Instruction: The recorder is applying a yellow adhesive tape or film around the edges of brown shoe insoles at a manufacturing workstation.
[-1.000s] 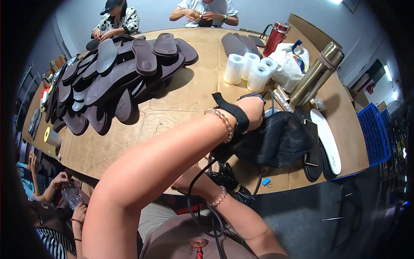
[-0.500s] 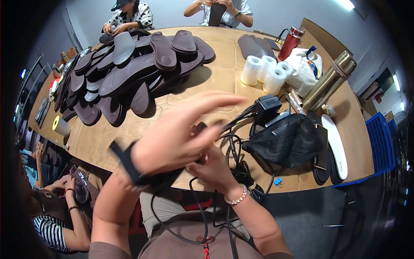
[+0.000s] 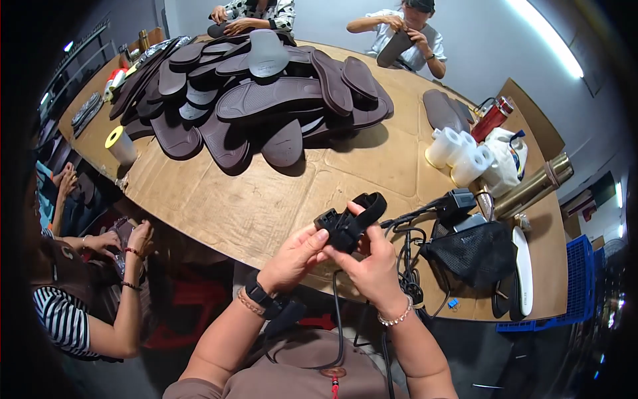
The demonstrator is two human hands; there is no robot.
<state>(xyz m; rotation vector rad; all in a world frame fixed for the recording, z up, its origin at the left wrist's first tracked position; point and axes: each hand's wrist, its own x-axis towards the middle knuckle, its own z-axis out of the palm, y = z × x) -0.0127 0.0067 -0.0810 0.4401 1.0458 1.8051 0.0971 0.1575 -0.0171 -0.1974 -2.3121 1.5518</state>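
A small black strap-mounted device (image 3: 349, 223) is held above the near edge of the cardboard-covered table (image 3: 266, 199), between both hands. It looks like matte hard plastic, blocky at one end, with a curved looped band rising at the other. The left hand (image 3: 292, 256) is closed on its blocky end; the right hand (image 3: 372, 266) is wrapped around the band. A thin black cable (image 3: 335, 312) hangs below.

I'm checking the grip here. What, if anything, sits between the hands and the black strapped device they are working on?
Nothing visible does. The left hand and the right hand both touch the black strapped device directly, holding it above the near edge of the cardboard-covered table. A black cable runs beside the right hand, not between.
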